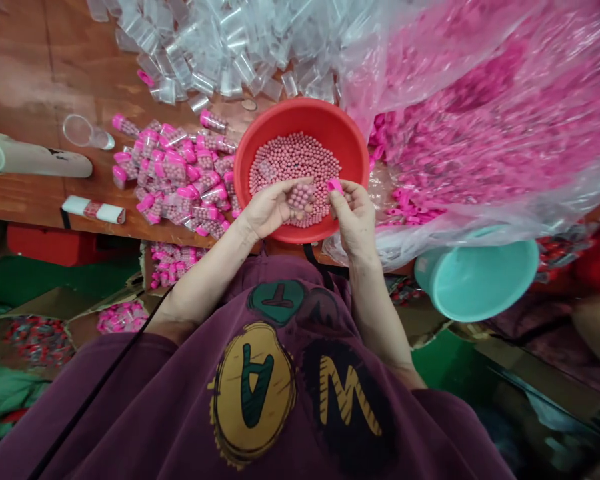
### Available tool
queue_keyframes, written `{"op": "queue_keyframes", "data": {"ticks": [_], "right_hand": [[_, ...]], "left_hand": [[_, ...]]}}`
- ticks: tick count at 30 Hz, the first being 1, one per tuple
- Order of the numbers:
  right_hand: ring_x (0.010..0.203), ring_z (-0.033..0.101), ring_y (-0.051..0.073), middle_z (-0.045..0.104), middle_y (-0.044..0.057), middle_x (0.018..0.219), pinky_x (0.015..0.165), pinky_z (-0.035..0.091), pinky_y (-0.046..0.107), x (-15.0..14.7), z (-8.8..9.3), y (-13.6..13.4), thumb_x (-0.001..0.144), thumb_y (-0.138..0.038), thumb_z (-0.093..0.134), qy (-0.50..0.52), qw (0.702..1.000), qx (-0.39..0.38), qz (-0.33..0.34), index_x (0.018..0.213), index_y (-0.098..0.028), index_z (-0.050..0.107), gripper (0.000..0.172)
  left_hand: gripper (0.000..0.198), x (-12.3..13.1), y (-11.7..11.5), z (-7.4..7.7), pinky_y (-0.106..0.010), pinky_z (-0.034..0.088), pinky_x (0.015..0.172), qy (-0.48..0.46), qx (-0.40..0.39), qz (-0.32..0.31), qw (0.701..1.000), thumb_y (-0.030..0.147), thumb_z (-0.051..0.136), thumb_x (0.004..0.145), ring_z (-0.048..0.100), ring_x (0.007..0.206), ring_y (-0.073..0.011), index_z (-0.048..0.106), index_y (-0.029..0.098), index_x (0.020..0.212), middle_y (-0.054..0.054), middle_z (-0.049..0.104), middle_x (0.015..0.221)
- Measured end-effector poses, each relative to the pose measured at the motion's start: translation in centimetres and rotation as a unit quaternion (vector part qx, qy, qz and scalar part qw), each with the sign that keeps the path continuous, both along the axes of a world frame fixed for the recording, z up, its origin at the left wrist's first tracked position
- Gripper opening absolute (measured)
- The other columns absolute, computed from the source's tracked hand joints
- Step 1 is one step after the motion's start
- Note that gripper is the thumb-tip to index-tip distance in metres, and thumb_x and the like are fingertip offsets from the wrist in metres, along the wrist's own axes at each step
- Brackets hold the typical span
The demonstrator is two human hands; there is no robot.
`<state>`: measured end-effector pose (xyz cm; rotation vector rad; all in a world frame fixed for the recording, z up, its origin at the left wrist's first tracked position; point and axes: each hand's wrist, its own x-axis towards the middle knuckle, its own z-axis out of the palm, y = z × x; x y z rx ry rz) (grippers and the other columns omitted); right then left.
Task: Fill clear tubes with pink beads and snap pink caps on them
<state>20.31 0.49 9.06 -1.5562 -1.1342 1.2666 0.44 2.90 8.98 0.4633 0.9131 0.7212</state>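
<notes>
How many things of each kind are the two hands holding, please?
Tube: 1
Cap: 1
Total: 2

Tilted teal plastic basin [477,272], white cylinder [35,155] on wooden table [25,67], open cardboard box [40,303]

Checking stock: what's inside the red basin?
The red basin holds pink beads; the left hand and right hand cover its near part, and the beads hide its floor.
</notes>
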Motion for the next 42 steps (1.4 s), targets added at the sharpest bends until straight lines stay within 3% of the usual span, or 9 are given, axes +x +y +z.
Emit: {"op": "queue_keyframes", "data": {"ticks": [4,9,19,23,26,31,34,38,42], "right_hand": [[0.083,0.068,0.019,0.070,0.002,0.094,0.078,0.062,0.038,0.2,-0.6,-0.5,0.098,-0.074,0.065,-0.008,1.000,-0.010,-0.023,0.123,-0.030,0.066,0.050],[0.087,0.070,0.021,0.072,0.004,0.097,0.078,0.062,0.038,0.4,-1.8,-1.2,0.093,-0.077,0.069,-0.038,0.998,-0.021,-0.051,0.119,-0.029,0.066,0.055],[0.081,0.066,0.018,0.072,0.002,0.096,0.078,0.060,0.036,0.0,-2.0,-1.5,0.093,-0.071,0.072,-0.040,0.997,-0.025,-0.053,0.117,-0.027,0.068,0.050],[0.089,0.068,0.019,0.076,0.003,0.099,0.088,0.062,0.038,-0.3,-1.4,-0.8,0.089,-0.068,0.076,-0.029,0.997,-0.011,-0.064,0.110,-0.025,0.073,0.048],[0.087,0.068,0.018,0.075,0.002,0.097,0.086,0.062,0.037,-0.2,-0.9,-0.4,0.085,-0.067,0.081,-0.007,0.998,-0.003,-0.065,0.110,-0.025,0.075,0.049],[0.079,0.065,0.015,0.074,0.001,0.098,0.077,0.062,0.034,-0.2,1.7,0.1,0.083,-0.067,0.085,0.055,0.997,0.011,-0.060,0.110,-0.028,0.073,0.049],[0.095,0.072,0.019,0.076,0.003,0.110,0.091,0.065,0.039,-1.0,4.7,0.3,0.090,-0.068,0.079,0.051,0.996,0.061,-0.035,0.117,-0.031,0.073,0.046],[0.117,0.072,0.026,0.076,0.006,0.122,0.112,0.060,0.050,-1.8,8.3,0.1,0.100,-0.059,0.070,-0.054,0.983,0.170,0.048,0.121,-0.034,0.076,0.033],[0.114,0.072,0.026,0.076,0.006,0.120,0.108,0.061,0.051,-1.3,9.5,-0.4,0.108,-0.047,0.061,-0.133,0.959,0.240,0.077,0.128,-0.039,0.078,0.027]], "left_hand": [[0.057,-0.6,-0.3,-0.3,-0.044,0.066,0.090,-0.010,0.028,-0.024,0.999,0.023,0.057,0.090,0.077,0.110,-0.0290,0.066,0.014,0.146,-0.017,0.076,0.125],[0.080,-1.2,-0.7,-0.3,-0.043,0.065,0.093,-0.021,0.053,-0.044,0.997,0.011,0.066,0.074,0.078,0.111,-0.0277,0.059,0.016,0.153,-0.015,0.074,0.130],[0.060,-2.0,-1.0,0.5,-0.032,0.061,0.082,-0.056,0.035,-0.031,0.997,0.015,0.075,0.080,0.077,0.099,-0.0197,0.065,0.019,0.139,-0.010,0.078,0.119],[0.052,-2.0,-1.0,1.3,-0.031,0.059,0.080,-0.040,0.038,-0.027,0.998,0.019,0.074,0.084,0.077,0.093,-0.0175,0.067,0.019,0.135,-0.009,0.079,0.113],[0.050,-1.9,-1.0,2.3,-0.031,0.057,0.079,-0.035,0.043,-0.009,0.998,0.019,0.075,0.083,0.076,0.091,-0.0172,0.069,0.019,0.133,-0.008,0.078,0.110],[0.040,-1.5,-1.0,4.3,-0.029,0.055,0.076,-0.023,0.072,0.015,0.997,0.026,0.080,0.087,0.074,0.090,-0.0159,0.073,0.019,0.126,-0.007,0.077,0.111],[0.039,-0.9,-1.0,5.3,-0.027,0.054,0.078,-0.011,0.101,0.016,0.995,0.033,0.085,0.088,0.073,0.095,-0.0157,0.075,0.020,0.123,-0.007,0.078,0.114],[0.044,0.4,-1.1,6.3,-0.025,0.050,0.071,-0.007,0.152,0.022,0.988,0.048,0.090,0.087,0.067,0.081,-0.0118,0.078,0.022,0.120,-0.003,0.076,0.099],[0.048,1.4,-1.6,7.0,-0.024,0.048,0.066,-0.005,0.181,0.034,0.983,0.053,0.091,0.086,0.062,0.072,-0.0100,0.079,0.022,0.120,0.000,0.071,0.089]]}}
